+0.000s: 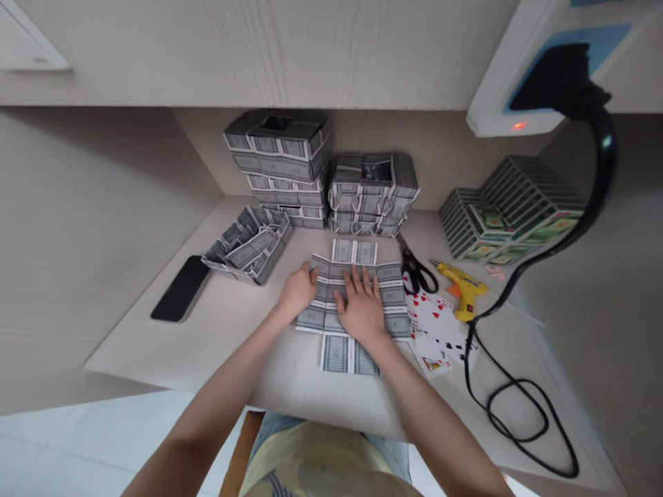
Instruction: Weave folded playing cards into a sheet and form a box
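Observation:
A flat panel of joined playing cards (391, 295), patterned backs up, lies on the table with flaps sticking out at the top and bottom. My right hand (361, 304) rests flat on its middle with the fingers spread. At the panel's left edge, my left hand (300, 288) has its fingers closed around the upper left border, which looks slightly raised. Black scissors (418, 273) lie just right of the panel. Loose cards (435, 324), faces up, are spread below them.
A yellow glue gun (467, 290) with a black cable (518, 386) lies at the right. Card boxes (290, 159) are stacked at the back, beside another stack (373, 193). An open card tray (251, 245) and a phone (180, 290) are at the left; green card boxes (510, 214) stand back right.

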The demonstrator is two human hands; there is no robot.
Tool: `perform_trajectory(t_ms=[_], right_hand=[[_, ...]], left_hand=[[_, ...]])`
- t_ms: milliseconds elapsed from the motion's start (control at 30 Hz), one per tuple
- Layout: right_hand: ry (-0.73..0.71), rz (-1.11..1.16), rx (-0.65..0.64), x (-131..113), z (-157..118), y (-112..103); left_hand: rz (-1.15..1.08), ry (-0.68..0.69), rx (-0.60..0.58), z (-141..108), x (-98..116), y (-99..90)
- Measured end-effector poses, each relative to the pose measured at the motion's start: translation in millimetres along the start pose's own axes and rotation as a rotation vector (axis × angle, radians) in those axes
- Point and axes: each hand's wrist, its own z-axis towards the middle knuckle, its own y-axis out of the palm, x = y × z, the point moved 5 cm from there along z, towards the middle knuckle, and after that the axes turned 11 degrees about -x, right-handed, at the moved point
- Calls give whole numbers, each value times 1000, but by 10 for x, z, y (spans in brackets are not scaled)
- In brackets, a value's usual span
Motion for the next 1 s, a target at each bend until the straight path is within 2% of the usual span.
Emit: perform_trajectory(t_ms=[133,433,567,667,767,833,900,1000], right_hand=[[-15,0,-11,-55,-3,36],[-37,-10,-75,-120,14,70],[-75,59,-87,-113,7,43],[-116,209,-55,-34,-1,-93],[-48,335,100,231,0,-363],[53,352,193,485,1,-517],[160,366,192,735,3,-562],[251,472,107,981,-12,-449]], left_hand=[[74,-19,4,-43,64,-8],[226,-34,6,-133,473,-4],[245,-40,23,-162,472,-27],[202,-68,40,-160,375,-82],[93,-35,29,-84,252,-145],[-63,88,24,8,210,-163],[-297,166,26,110,160,-142],[-680,208,-2,240,111,-14]])
